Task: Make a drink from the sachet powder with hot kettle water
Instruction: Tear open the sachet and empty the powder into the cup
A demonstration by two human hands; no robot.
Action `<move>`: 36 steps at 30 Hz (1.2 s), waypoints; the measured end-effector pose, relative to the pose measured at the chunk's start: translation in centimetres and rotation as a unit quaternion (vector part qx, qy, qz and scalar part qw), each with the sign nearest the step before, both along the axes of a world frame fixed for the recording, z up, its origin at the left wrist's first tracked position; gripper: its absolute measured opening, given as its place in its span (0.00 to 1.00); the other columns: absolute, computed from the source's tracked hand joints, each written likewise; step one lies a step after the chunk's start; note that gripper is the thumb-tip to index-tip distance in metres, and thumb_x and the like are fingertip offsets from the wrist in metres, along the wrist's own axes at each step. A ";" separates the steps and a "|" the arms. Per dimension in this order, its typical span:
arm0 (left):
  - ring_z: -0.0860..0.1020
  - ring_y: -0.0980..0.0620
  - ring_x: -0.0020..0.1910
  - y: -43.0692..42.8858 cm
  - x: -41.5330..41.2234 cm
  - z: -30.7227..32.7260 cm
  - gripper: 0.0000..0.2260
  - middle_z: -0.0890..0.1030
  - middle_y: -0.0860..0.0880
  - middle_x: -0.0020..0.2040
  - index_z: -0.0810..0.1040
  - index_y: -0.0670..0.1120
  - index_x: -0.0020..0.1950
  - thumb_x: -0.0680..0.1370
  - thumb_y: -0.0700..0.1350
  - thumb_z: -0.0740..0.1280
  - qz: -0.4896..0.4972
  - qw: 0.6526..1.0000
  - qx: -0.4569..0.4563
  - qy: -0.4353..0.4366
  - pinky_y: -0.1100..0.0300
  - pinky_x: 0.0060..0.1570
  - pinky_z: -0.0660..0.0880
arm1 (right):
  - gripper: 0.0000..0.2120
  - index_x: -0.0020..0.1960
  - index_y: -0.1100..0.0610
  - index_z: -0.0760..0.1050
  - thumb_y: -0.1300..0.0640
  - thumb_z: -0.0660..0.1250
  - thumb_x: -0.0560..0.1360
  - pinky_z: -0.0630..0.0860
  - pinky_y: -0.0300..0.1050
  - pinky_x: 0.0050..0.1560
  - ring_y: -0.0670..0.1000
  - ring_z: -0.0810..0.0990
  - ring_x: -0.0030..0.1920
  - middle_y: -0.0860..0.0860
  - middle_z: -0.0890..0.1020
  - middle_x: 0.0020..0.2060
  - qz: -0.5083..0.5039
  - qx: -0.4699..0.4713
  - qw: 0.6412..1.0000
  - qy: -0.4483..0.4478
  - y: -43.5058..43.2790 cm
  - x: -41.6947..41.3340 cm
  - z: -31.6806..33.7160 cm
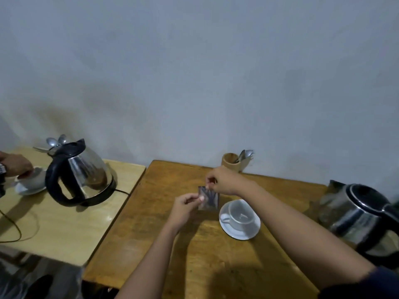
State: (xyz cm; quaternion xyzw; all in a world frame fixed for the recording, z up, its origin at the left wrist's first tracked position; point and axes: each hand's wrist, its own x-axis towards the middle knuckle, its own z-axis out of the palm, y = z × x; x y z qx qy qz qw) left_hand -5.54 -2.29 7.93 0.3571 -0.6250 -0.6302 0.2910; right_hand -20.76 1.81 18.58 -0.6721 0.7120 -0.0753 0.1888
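Both hands, left hand [186,204] and right hand [224,181], pinch the sachet [209,199] beside the cup [241,214].

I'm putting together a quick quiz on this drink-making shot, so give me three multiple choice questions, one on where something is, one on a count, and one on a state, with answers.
1. Where is the wooden spoon holder?
A. at the table's far edge by the wall
B. on the saucer
C. on the floor

2. How many kettles are in view?
A. one
B. two
C. four

3. What is in the cup near the hands?
A. dark liquid
B. a spoon
C. nothing visible

Answers:
1 A, it stands behind the right hand by the wall.
2 B, the left kettle and the right kettle.
3 C, its white inside looks bare while both hands, left hand included, pinch the sachet.
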 end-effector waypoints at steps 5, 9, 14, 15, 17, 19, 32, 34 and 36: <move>0.74 0.49 0.44 0.2 -1.7 2.5 0.04 0.78 0.43 0.42 0.82 0.42 0.43 0.74 0.39 0.67 -0.036 0.999 0.003 0.033 0.54 0.48 0.73 | 0.05 0.42 0.51 0.79 0.56 0.64 0.71 0.76 0.47 0.45 0.51 0.79 0.44 0.51 0.83 0.42 -0.006 -0.019 1.000 0.024 1.3 -0.6 3.2; 0.78 0.60 0.39 0.4 -3.0 4.0 0.06 0.82 0.53 0.37 0.82 0.46 0.45 0.75 0.39 0.66 -0.046 0.998 -0.034 0.037 0.68 0.43 0.76 | 0.05 0.41 0.55 0.77 0.59 0.63 0.73 0.72 0.46 0.40 0.55 0.79 0.43 0.52 0.79 0.40 -0.043 -0.051 0.997 0.044 1.8 -1.5 4.0; 0.78 0.54 0.43 0.0 -3.6 4.7 0.04 0.83 0.47 0.42 0.82 0.46 0.45 0.74 0.42 0.68 -0.022 0.994 -0.106 0.004 0.66 0.44 0.75 | 0.07 0.39 0.54 0.78 0.61 0.63 0.71 0.80 0.53 0.45 0.55 0.80 0.43 0.51 0.81 0.39 -0.065 -0.068 0.996 0.000 2.2 -1.8 4.3; 0.78 0.54 0.43 -0.1 -3.7 4.8 0.05 0.83 0.46 0.43 0.82 0.44 0.46 0.74 0.41 0.68 -0.022 0.993 -0.115 0.000 0.68 0.43 0.74 | 0.07 0.39 0.54 0.78 0.61 0.63 0.71 0.80 0.53 0.46 0.55 0.80 0.43 0.51 0.80 0.38 -0.072 -0.066 0.995 0.007 2.1 -1.9 4.4; 0.78 0.54 0.43 -0.2 -3.9 5.1 0.05 0.83 0.45 0.43 0.83 0.42 0.46 0.73 0.40 0.68 -0.022 0.994 -0.110 0.010 0.68 0.43 0.74 | 0.05 0.39 0.53 0.78 0.59 0.65 0.71 0.79 0.51 0.45 0.54 0.80 0.43 0.48 0.78 0.36 -0.076 -0.064 0.995 -0.006 1.9 -2.2 4.4; 0.78 0.53 0.43 -0.4 -4.0 5.4 0.04 0.83 0.46 0.41 0.83 0.46 0.43 0.73 0.40 0.69 -0.028 0.994 -0.100 0.017 0.61 0.46 0.74 | 0.04 0.39 0.52 0.76 0.57 0.66 0.73 0.77 0.49 0.44 0.53 0.79 0.42 0.46 0.76 0.35 -0.068 -0.057 0.996 -0.010 1.7 -2.4 4.3; 0.75 0.67 0.31 -1.2 -3.5 5.4 0.07 0.79 0.52 0.34 0.80 0.47 0.39 0.74 0.36 0.67 -0.010 0.994 -0.100 0.031 0.72 0.37 0.72 | 0.02 0.38 0.56 0.79 0.59 0.71 0.70 0.70 0.41 0.36 0.46 0.72 0.32 0.45 0.75 0.29 -0.070 -0.023 0.997 -0.033 0.6 -3.5 3.5; 0.76 0.65 0.32 -1.3 -3.4 5.2 0.06 0.79 0.51 0.35 0.80 0.45 0.41 0.74 0.36 0.66 -0.006 0.995 -0.085 0.043 0.70 0.38 0.73 | 0.04 0.39 0.58 0.80 0.58 0.71 0.70 0.69 0.40 0.34 0.47 0.72 0.32 0.49 0.78 0.31 -0.081 -0.025 0.995 -0.050 0.5 -3.4 3.1; 0.77 0.59 0.35 -1.4 -3.3 4.9 0.04 0.80 0.48 0.37 0.80 0.42 0.44 0.74 0.36 0.66 -0.008 0.996 -0.077 0.042 0.70 0.39 0.75 | 0.08 0.37 0.61 0.80 0.56 0.69 0.70 0.71 0.43 0.37 0.49 0.74 0.35 0.54 0.79 0.36 -0.086 -0.014 0.994 -0.071 0.4 -3.6 2.7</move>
